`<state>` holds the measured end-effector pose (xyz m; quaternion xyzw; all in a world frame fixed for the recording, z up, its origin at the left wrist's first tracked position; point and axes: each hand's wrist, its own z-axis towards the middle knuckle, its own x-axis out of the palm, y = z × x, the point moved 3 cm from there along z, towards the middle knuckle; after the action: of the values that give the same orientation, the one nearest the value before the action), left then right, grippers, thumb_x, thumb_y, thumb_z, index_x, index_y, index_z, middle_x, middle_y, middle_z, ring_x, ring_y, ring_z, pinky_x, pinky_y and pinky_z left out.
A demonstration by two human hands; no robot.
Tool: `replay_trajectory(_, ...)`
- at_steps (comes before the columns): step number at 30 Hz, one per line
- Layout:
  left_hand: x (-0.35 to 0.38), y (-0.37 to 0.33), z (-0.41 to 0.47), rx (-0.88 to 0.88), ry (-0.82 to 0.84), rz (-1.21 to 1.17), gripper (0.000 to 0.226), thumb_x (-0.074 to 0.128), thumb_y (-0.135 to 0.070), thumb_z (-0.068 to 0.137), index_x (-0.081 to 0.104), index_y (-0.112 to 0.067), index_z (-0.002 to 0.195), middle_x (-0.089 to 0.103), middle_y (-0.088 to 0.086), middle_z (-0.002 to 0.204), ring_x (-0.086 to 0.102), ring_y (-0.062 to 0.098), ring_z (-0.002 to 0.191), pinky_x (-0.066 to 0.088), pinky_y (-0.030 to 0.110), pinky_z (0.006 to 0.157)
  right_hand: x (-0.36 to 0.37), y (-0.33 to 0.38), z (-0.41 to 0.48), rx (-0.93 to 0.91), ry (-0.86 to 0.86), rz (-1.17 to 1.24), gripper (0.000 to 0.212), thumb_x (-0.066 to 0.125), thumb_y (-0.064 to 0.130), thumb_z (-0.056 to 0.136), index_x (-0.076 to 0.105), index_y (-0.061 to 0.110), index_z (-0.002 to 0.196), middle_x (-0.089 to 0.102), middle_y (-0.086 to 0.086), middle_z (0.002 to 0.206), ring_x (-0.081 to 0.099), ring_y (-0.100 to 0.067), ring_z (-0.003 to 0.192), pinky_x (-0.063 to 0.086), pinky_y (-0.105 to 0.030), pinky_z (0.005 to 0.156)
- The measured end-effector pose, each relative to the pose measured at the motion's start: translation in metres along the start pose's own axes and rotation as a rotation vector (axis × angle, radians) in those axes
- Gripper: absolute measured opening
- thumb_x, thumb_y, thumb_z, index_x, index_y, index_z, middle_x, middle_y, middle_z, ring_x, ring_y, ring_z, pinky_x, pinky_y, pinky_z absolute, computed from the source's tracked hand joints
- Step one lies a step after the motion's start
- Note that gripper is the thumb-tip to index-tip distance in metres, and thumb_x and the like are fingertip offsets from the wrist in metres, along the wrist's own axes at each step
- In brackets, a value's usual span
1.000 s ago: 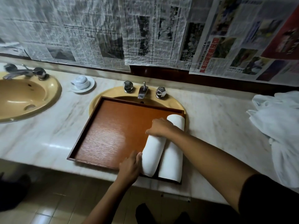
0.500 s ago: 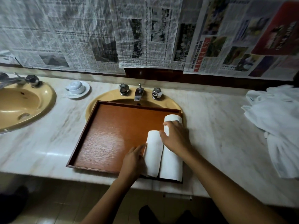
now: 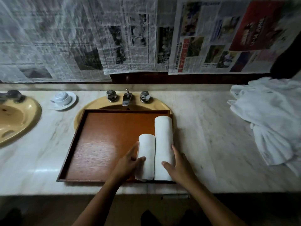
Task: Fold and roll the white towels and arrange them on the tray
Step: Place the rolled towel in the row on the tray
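Observation:
Two rolled white towels lie side by side at the right end of the brown wooden tray [image 3: 104, 144], which sits over the middle sink. The shorter roll [image 3: 146, 152] is on the left, the longer roll [image 3: 163, 141] on the right. My left hand [image 3: 128, 162] cups the shorter roll from its left side, thumb on top. My right hand [image 3: 177, 165] cups the longer roll from its right side, thumb on top. A heap of loose white towels [image 3: 270, 121] lies on the counter at the far right.
The tray rests on a yellow sink [image 3: 156, 105] with a chrome tap [image 3: 127, 98]. A second yellow sink [image 3: 16, 121] is at far left, with an upturned white cup on a saucer [image 3: 63, 99] between. Newspaper covers the wall. The marble counter edge runs close to me.
My right hand moved from the top of the shorter roll to the right side of the longer roll. My left hand stayed at the shorter roll. The view tilted slightly.

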<state>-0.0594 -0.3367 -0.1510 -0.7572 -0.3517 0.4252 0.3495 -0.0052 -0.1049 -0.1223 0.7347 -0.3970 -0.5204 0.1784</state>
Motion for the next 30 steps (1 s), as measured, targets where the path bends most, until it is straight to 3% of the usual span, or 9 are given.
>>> replay_trajectory(3, -0.002, 0.002, 0.000, 0.008, 0.057, -0.115, 0.070, 0.064, -0.062, 0.090, 0.026, -0.064, 0.149, 0.072, 0.002, 0.116, 0.072, 0.019, 0.105, 0.061, 0.049, 0.087, -0.004, -0.002, 0.003, -0.004, 0.013, 0.004, 0.084, 0.061, 0.052, 0.095, 0.012, 0.038, 0.161, 0.030, -0.001, 0.163, 0.041, -0.025, 0.142, 0.045, -0.045, 0.112)
replay_trajectory(6, 0.001, -0.002, -0.005, 0.008, 0.073, -0.169, 0.065, 0.064, -0.052, 0.096, 0.029, -0.062, 0.150, 0.068, 0.000, 0.124, 0.068, 0.019, 0.111, 0.061, 0.049, 0.091, -0.003, -0.004, 0.002, -0.004, 0.030, 0.003, 0.083, 0.061, 0.053, 0.096, 0.012, 0.038, 0.161, 0.030, 0.000, 0.163, 0.041, -0.024, 0.142, 0.044, -0.043, 0.111)
replay_trajectory(9, 0.004, -0.004, -0.007, 0.015, 0.060, -0.160, 0.067, 0.063, -0.061, 0.092, 0.028, -0.065, 0.148, 0.067, 0.000, 0.124, 0.068, 0.021, 0.111, 0.061, 0.050, 0.089, -0.004, -0.006, 0.003, -0.013, 0.022, 0.021, 0.082, 0.061, 0.055, 0.095, 0.015, 0.039, 0.161, 0.031, 0.001, 0.163, 0.041, -0.023, 0.142, 0.044, -0.042, 0.111)
replay_trajectory(12, 0.006, -0.006, -0.009, 0.001, 0.049, -0.135, 0.075, 0.066, -0.069, 0.085, 0.025, -0.065, 0.149, 0.066, 0.002, 0.122, 0.069, 0.024, 0.106, 0.063, 0.041, 0.079, -0.004, -0.008, 0.004, -0.019, 0.010, 0.040, 0.082, 0.062, 0.056, 0.094, 0.016, 0.040, 0.160, 0.032, 0.002, 0.162, 0.043, -0.023, 0.141, 0.047, -0.044, 0.111)
replay_trajectory(15, 0.009, -0.008, -0.010, 0.007, 0.030, -0.110, 0.078, 0.068, -0.059, 0.088, 0.025, -0.057, 0.153, 0.065, 0.005, 0.121, 0.069, 0.022, 0.101, 0.061, 0.027, 0.067, -0.006, -0.009, 0.002, -0.028, 0.001, 0.060, 0.081, 0.063, 0.056, 0.094, 0.019, 0.040, 0.160, 0.034, 0.002, 0.161, 0.044, -0.022, 0.140, 0.048, -0.043, 0.110)
replay_trajectory(19, 0.008, -0.011, -0.014, -0.005, -0.005, -0.107, 0.074, 0.067, -0.055, 0.091, 0.032, -0.045, 0.155, 0.065, 0.003, 0.123, 0.069, 0.018, 0.101, 0.059, 0.022, 0.061, -0.008, -0.013, 0.004, -0.039, -0.019, 0.074, 0.076, 0.063, 0.054, 0.094, 0.025, 0.040, 0.159, 0.037, 0.004, 0.158, 0.046, -0.020, 0.138, 0.049, -0.041, 0.108)
replay_trajectory(22, 0.004, -0.011, -0.017, -0.032, -0.035, -0.053, 0.072, 0.064, -0.059, 0.091, 0.036, -0.035, 0.154, 0.064, 0.002, 0.125, 0.066, 0.016, 0.105, 0.057, 0.024, 0.064, -0.012, -0.016, 0.004, -0.029, -0.029, 0.107, 0.068, 0.062, 0.048, 0.097, 0.030, 0.038, 0.157, 0.044, 0.005, 0.153, 0.053, -0.017, 0.129, 0.053, -0.036, 0.102)
replay_trajectory(26, 0.000, -0.016, -0.019, 0.005, -0.092, 0.063, 0.065, 0.060, -0.057, 0.095, 0.042, -0.028, 0.150, 0.062, -0.003, 0.117, 0.062, 0.007, 0.098, 0.052, 0.024, 0.069, -0.022, -0.025, 0.007, -0.017, -0.070, 0.117, 0.062, 0.064, 0.041, 0.098, 0.038, 0.033, 0.154, 0.053, 0.004, 0.143, 0.059, -0.003, 0.102, 0.048, -0.018, 0.078)
replay_trajectory(30, 0.001, -0.026, -0.017, 0.073, -0.226, 0.172, 0.059, 0.061, -0.059, 0.094, 0.051, -0.028, 0.143, 0.057, 0.002, 0.127, 0.062, 0.014, 0.102, 0.058, 0.041, 0.086, -0.039, -0.038, 0.007, -0.022, -0.117, 0.136, 0.051, 0.066, 0.034, 0.099, 0.048, 0.029, 0.146, 0.055, 0.006, 0.138, 0.057, 0.004, 0.097, 0.041, -0.009, 0.072)
